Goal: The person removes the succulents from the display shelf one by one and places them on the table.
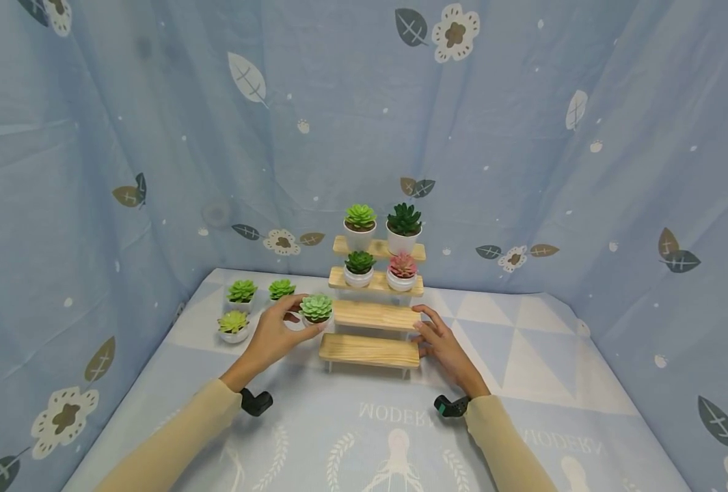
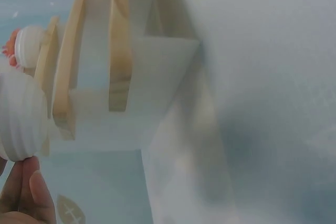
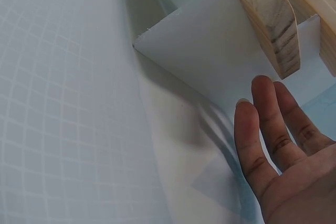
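My left hand (image 1: 279, 328) pinches a white pot (image 2: 22, 116) holding a pale green succulent (image 1: 316, 307), just left of the third tier of a stepped wooden plant stand (image 1: 370, 350). In the left wrist view, the fingers (image 2: 29, 187) press against the pot's side. At the stand's right side is my right hand (image 1: 442, 346), its fingertips right at the ends of the two lower tiers. Its fingers (image 3: 270, 119) look extended in the right wrist view. The two lower boards are bare wood, resting on white side panels (image 3: 199, 40).
On the top tier stand a bright green succulent (image 1: 360, 229) and a dark green one (image 1: 403, 229). Below them are a green succulent (image 1: 359, 268) and a pink one (image 1: 402, 271). Three more potted succulents (image 1: 234, 325) stand at the left on the patterned cloth (image 1: 314, 430), before a blue curtain (image 1: 351, 123).
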{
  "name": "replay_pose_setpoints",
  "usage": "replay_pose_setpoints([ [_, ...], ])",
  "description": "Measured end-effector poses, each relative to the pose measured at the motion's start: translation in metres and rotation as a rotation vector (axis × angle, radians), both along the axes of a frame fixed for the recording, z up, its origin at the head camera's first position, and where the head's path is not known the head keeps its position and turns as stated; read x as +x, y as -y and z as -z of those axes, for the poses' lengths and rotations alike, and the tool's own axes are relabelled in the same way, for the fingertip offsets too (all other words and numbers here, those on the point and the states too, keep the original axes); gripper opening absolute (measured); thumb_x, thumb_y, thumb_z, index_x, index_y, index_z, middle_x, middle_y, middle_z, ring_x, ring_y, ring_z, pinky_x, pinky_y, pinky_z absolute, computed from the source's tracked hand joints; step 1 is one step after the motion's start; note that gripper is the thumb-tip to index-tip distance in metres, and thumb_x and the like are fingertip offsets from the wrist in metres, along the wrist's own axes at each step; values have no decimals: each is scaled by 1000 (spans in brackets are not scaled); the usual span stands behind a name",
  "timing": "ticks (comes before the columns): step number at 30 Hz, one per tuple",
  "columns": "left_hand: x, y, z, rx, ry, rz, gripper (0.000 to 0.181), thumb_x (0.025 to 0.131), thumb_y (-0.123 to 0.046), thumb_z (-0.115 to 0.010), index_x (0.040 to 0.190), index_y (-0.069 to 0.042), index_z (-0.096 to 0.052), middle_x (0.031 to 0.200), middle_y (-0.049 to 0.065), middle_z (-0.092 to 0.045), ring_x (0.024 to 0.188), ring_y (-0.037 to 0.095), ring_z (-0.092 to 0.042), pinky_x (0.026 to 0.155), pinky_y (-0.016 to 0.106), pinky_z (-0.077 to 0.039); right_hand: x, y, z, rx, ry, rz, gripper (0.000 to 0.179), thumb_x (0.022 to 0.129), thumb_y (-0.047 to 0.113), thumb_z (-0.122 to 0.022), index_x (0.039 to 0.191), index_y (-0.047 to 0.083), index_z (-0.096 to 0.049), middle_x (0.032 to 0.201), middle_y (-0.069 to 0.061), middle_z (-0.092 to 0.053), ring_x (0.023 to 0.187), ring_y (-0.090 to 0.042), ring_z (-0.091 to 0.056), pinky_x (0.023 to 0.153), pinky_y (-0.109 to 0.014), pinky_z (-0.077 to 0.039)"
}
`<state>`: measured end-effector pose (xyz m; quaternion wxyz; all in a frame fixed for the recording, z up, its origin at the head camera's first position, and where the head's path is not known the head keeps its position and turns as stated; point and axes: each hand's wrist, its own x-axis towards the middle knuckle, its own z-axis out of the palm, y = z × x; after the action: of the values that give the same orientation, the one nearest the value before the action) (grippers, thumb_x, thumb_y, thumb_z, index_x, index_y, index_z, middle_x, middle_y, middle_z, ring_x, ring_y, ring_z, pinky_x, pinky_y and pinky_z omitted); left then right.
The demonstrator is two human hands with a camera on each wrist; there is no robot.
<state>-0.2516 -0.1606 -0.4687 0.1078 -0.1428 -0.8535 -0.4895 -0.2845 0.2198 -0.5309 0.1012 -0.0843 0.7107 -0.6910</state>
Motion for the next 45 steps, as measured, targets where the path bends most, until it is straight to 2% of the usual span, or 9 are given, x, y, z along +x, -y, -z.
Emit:
replay_pose_setpoints([
  [5,2,9,1,22,25,-33,84,82,-51,-86,147,-9,-54,125,12,-59,107,34,-61,94,56,-51,0,1,-1,10,-8,-5,54,105,41,-60,154,28,-42,132,-17,-55,101,-26,-64,73,-40,-56],
  [10,1,19,3,26,29,-56,84,83,-50,-85,148,-8,-52,127,14,-58,109,34,-61,95,54,-51,1,1,-1,9,-6,-5,53,105,41,-60,154,28,-42,132,-18,-55,100,-27,-64,73,-40,-57],
  [18,1,36,10,-21,26,-114,88,83,-53,-84,149,-6,-51,130,17,-58,113,41,-59,95,54,-51,0,0,1,11,-5,-4,51,105,43,-60,152,31,-44,133,-19,-54,101,-27,-65,74,-41,-57],
  [25,-2,54,15,-61,-2,-156,85,84,-51,-84,146,-3,-53,127,18,-60,113,39,-59,96,55,-50,-2,0,2,20,-9,-5,57,105,42,-60,156,25,-40,134,-20,-53,101,-27,-65,74,-41,-57],
  [35,-7,70,19,-138,94,-230,91,83,-63,-79,150,-7,-50,129,19,-60,108,39,-59,88,51,-50,1,1,2,14,-26,-12,54,106,43,-58,155,28,-41,134,-19,-53,101,-28,-65,75,-42,-57],
  [40,-9,75,20,-143,94,-246,91,83,-62,-80,149,-6,-51,130,20,-60,107,38,-59,86,51,-51,2,0,1,10,-39,-15,58,107,41,-57,158,22,-37,134,-20,-53,100,-27,-66,75,-41,-57],
  [45,-13,80,23,-147,101,-233,94,82,-63,-80,149,-4,-50,131,21,-60,110,38,-60,88,53,-51,2,0,2,3,-35,-11,51,106,43,-58,154,30,-42,134,-19,-54,100,-28,-66,75,-42,-57],
])
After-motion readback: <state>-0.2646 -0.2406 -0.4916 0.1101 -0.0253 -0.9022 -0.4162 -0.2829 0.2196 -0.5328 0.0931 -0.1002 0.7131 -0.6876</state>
